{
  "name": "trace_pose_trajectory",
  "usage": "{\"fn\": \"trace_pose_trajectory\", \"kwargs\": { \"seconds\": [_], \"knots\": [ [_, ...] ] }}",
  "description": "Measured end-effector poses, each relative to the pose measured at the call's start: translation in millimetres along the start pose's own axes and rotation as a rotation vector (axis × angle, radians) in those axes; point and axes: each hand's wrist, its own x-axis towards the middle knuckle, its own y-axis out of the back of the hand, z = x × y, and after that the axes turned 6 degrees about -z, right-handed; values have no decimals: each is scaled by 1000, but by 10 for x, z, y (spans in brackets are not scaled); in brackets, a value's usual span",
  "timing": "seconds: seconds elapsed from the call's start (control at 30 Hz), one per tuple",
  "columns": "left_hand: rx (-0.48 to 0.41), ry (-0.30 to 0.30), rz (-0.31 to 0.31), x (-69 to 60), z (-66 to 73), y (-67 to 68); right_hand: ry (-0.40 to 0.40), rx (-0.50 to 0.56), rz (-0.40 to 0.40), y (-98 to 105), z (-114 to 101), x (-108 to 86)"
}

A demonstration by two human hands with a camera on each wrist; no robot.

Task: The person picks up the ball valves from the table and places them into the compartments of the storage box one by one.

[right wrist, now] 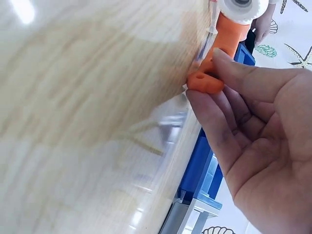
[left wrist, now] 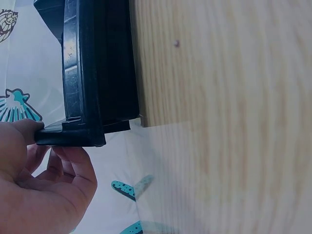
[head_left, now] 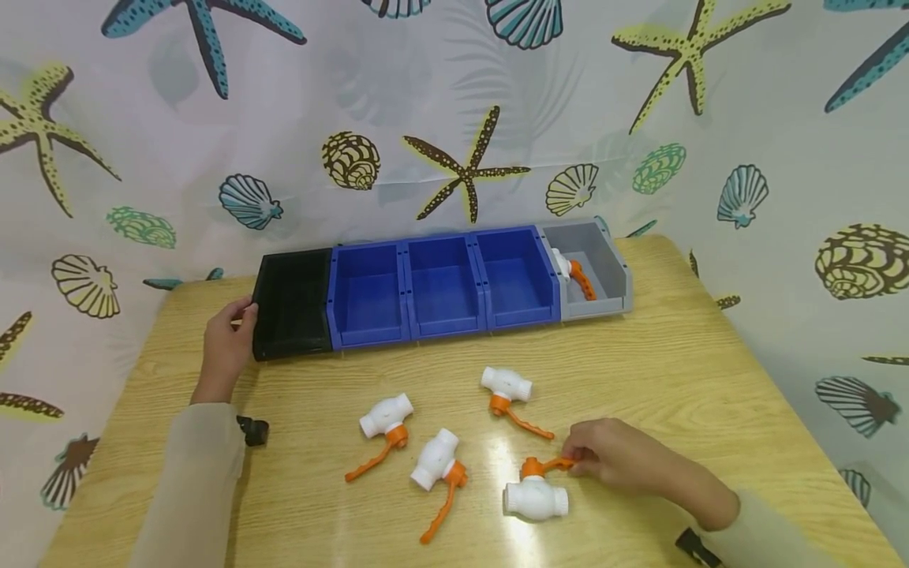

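My right hand pinches the end of the orange lever of a white plastic ball valve at the front of the table. In the right wrist view, thumb and fingertips hold that lever from both sides. At the left end of a row of bins, my left hand grips the rim of a black bin. The left wrist view shows the thumb above this rim and the fingers curled below it. Three more ball valves lie between the hands: one, another and a third.
Three blue bins stand side by side next to the black one. A grey bin at the right end holds a ball valve with an orange lever. Behind the wooden table hangs a shell-and-starfish cloth.
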Motion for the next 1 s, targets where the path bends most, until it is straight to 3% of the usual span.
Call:
{"fn": "trace_pose_trajectory", "kwargs": {
  "seconds": [0.33,0.6,0.77,1.0],
  "knots": [
    [-2,-3,8,-4,17,3,7,42,27,26,-25,-63],
    [-2,0,6,-21,26,1,-20,152,41,220,-50,-97],
    [-2,0,-3,-24,29,3,-86,218,77,344,-31,-111],
    [0,8,9,-13,-1,-9,-207,256,194,425,36,-66]
  ]
}}
